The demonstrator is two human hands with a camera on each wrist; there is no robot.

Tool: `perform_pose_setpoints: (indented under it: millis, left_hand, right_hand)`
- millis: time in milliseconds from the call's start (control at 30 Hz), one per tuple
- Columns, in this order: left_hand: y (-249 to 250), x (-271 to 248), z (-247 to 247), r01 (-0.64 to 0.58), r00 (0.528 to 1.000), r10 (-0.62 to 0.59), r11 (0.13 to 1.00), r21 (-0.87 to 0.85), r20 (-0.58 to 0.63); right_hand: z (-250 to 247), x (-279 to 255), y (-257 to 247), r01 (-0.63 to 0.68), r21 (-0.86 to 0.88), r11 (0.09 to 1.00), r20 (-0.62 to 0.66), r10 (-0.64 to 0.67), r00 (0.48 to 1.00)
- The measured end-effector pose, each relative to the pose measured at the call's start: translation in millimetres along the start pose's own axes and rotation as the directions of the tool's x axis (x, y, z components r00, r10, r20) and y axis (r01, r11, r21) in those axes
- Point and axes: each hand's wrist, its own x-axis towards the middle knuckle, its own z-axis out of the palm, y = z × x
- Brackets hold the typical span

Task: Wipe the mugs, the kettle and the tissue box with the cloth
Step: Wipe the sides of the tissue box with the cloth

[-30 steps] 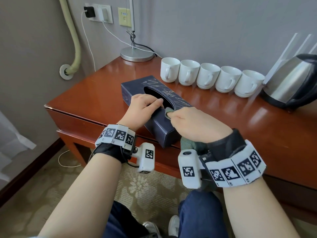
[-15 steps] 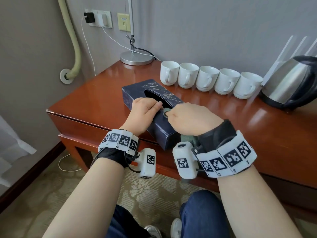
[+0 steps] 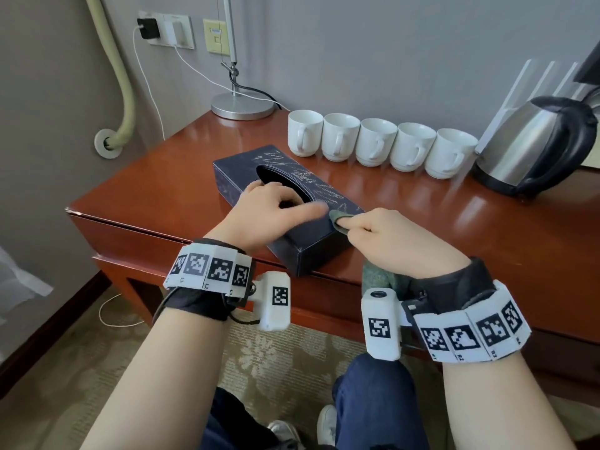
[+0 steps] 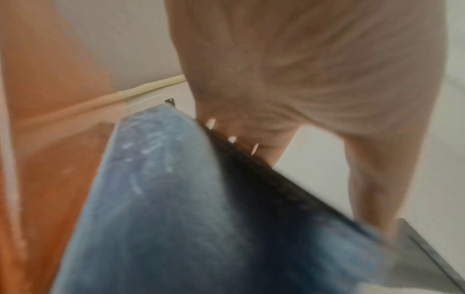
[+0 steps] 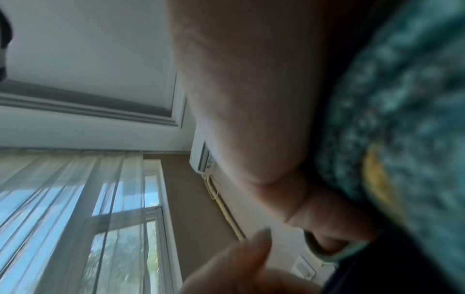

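Here the dark blue tissue box [image 3: 285, 203] lies at an angle on the reddish wooden desk [image 3: 156, 190], its near end close to the front edge. The left hand [image 3: 263, 219] rests on top of the box beside the oval opening; its forefinger stretches out toward the right hand while the other fingers curl down at the slot's rim, though motion blur hides how deep they reach. In the left wrist view the box [image 4: 176, 199] fills the lower frame with the palm [image 4: 302, 69] above it, fingertips touching the dark upper edge.

The right hand [image 3: 396, 238] pinches a grey-green cloth [image 3: 341, 220] between thumb and curled fingers, a fold of it pressed against the near right corner of the box top; the rest of the cloth hangs below the wrist in front of the desk edge. The right wrist view shows the same teal cloth [image 5: 402, 119] bunched against the palm [image 5: 251, 99].

Behind the box, five white mugs [image 3: 376, 144] stand in a touching row along the wall, handles facing forward. Just right of them sits the stainless-steel kettle [image 3: 535, 144] with its black handle. A round lamp base [image 3: 242, 107] stands at the back left corner.
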Motion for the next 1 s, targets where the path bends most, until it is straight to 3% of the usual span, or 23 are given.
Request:
perform_pose_setpoints:
  millis: [100,200,300,467,600,767,1000]
  left_hand:
    - [16,-7,2,-0.075,0.977,0.004,0.941,0.330,0.213]
    - [17,-3,14,-0.088,0.979,-0.010,0.882,0.463,0.206]
    - [19,0,13,-0.069,0.971,-0.033,0.909,0.412,0.236]
    - [21,5,1,-0.036,0.948,-0.062,0.954,0.298,0.313]
    - [26,13,-9,0.088,0.903,-0.188,0.961,0.261,0.386]
    - [19,18,-21,0.195,0.859,-0.298,0.942,0.272,0.416]
    - [22,14,-15,0.174,0.881,-0.282,0.940,0.294,0.381]
  right_hand:
    - [-3,3,13,-0.025,0.087,0.996,-0.025,0.028,0.999]
    - [0,3,13,0.002,0.073,0.997,-0.042,0.001,0.999]
    - [5,4,14,0.032,0.052,0.998,-0.065,-0.029,0.997]
    - [-3,5,26,-0.038,-0.049,0.998,-0.150,0.031,0.988]
    - [0,17,24,-0.020,0.024,1.000,-0.158,0.023,0.987]
    - [10,21,18,0.100,0.118,0.988,-0.078,-0.092,0.993]
    - [1,20,30,0.039,0.156,0.987,-0.112,-0.022,0.994]
